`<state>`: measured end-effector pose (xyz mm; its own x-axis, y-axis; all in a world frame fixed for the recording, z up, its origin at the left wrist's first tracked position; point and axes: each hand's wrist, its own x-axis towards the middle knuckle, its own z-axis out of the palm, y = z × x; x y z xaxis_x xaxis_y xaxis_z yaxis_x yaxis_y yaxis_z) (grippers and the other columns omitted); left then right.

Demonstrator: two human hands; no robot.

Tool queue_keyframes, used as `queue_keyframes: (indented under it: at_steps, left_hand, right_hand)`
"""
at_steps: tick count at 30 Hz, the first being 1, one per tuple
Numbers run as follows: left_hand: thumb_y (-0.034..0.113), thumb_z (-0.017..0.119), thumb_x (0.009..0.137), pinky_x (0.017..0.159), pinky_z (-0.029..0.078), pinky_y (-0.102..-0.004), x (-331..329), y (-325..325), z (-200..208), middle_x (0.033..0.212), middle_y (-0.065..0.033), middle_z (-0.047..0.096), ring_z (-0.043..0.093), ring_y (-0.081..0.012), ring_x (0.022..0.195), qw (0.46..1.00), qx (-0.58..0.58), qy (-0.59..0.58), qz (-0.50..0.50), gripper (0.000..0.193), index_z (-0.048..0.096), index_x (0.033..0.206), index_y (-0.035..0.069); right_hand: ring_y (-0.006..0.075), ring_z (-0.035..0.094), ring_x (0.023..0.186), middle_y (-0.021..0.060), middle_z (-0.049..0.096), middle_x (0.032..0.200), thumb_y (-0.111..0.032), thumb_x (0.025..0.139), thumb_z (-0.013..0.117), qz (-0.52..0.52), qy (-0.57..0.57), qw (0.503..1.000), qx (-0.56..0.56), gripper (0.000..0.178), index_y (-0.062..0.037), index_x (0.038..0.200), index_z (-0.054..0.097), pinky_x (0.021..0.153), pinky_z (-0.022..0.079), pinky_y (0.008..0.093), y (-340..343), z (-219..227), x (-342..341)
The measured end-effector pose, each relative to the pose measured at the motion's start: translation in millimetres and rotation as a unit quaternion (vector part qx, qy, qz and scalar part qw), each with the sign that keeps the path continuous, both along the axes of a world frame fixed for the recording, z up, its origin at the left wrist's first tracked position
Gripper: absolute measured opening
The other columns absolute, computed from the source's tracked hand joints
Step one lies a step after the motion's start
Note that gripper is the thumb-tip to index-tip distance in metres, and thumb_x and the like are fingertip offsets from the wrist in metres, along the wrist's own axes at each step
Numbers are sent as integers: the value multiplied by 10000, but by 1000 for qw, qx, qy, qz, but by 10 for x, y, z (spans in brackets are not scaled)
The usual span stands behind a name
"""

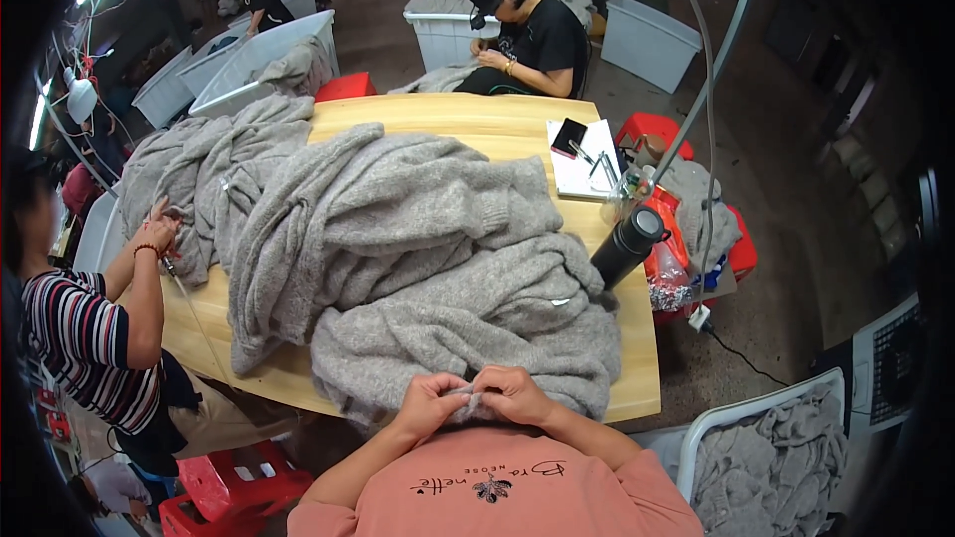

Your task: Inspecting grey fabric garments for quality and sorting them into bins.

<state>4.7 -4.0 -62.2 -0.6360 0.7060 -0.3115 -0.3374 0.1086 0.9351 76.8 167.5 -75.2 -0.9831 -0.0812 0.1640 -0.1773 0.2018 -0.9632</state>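
The grey knit garment [428, 333] lies bunched at the near edge of the tabletop [639, 378]; the left hand [434, 405] and the right hand [511, 396] are clamped side by side on a small fold of it; keep both pinches close and light; let the tabletop bear the weight, as loose knit probably stretches easily.

A black bottle [627, 247] stands at the right edge of the yellow wooden table [448, 112]. A dark phone [569, 135] lies on a white board [577, 182] near it. A red stool [244, 477] is at the lower left. A person in a striped top [85, 338] is at the left, and a person in a black cap [545, 45] sits past the table
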Motion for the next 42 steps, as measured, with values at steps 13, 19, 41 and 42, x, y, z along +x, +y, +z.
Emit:
queue_keyframes:
  at_steps: [13, 19, 41, 42]
  left_hand:
    - [105, 665, 708, 561, 472, -300, 117, -35, -165, 692, -124, 633, 617, -199, 613, 942, -127, 310, 5, 105, 669, 792, 41]
    - [38, 630, 690, 538, 474, -338, 130, 23, -218, 673, -130, 608, 604, -267, 605, 896, -95, 431, 50, 27, 632, 715, 30]
    - [32, 611, 707, 514, 476, -313, 252, 66, -74, 683, -129, 599, 590, -273, 575, 833, -43, 527, 162, 72, 606, 779, 28]
    - [43, 621, 709, 530, 478, -303, 253, 40, -50, 684, -134, 604, 598, -260, 586, 875, -48, 463, 134, 70, 615, 777, 28]
  right_hand:
    - [206, 561, 577, 132, 573, 662, -166, 783, 559, -20, -94, 995, -6, 135, -39, 814, 594, 546, 432, 305, -145, -294, 121]
    - [256, 580, 591, 164, 559, 660, -114, 777, 548, -124, -41, 987, 97, 101, -17, 784, 575, 532, 434, 330, -271, -366, 157]
    - [286, 568, 608, 133, 558, 690, -9, 722, 535, -110, 94, 989, 38, 102, -20, 812, 581, 550, 449, 330, -184, -86, 165]
    - [278, 572, 621, 127, 564, 701, -24, 721, 548, -99, 124, 985, 72, 108, -15, 819, 591, 566, 453, 329, -168, -105, 198]
